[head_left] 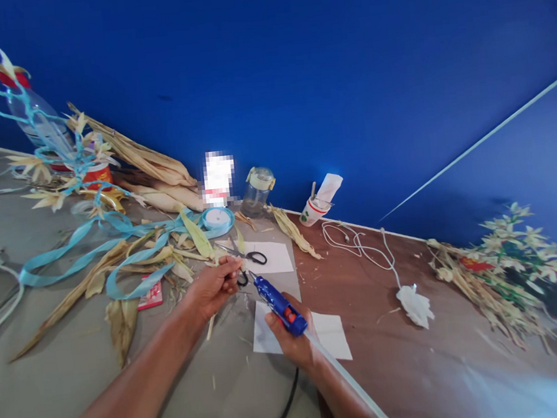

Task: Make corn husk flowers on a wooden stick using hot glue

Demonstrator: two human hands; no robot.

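Observation:
My right hand (pixel 295 335) is wrapped round a blue hot glue gun (pixel 278 304), its nozzle pointing up and left. A long pale glue stick (pixel 347 380) runs out of the gun's back end. Just left of the nozzle, my left hand (pixel 217 286) is closed in a pinch; what sits between its fingertips is too small to make out. Black-handled scissors (pixel 256 258) lie right behind my left fingers, partly on a white sheet of paper (pixel 278 256). Another white paper (pixel 333 335) lies beneath my right hand.
Light blue ribbon (pixel 79 244), a ribbon spool (pixel 217 219) and dry corn husks (pixel 81 303) spread over the left side. A jar (pixel 257 191), a paper cup (pixel 313 211) and a white cable (pixel 361 247) stand or lie near the blue wall. Husk flowers (pixel 518 245) lie at right.

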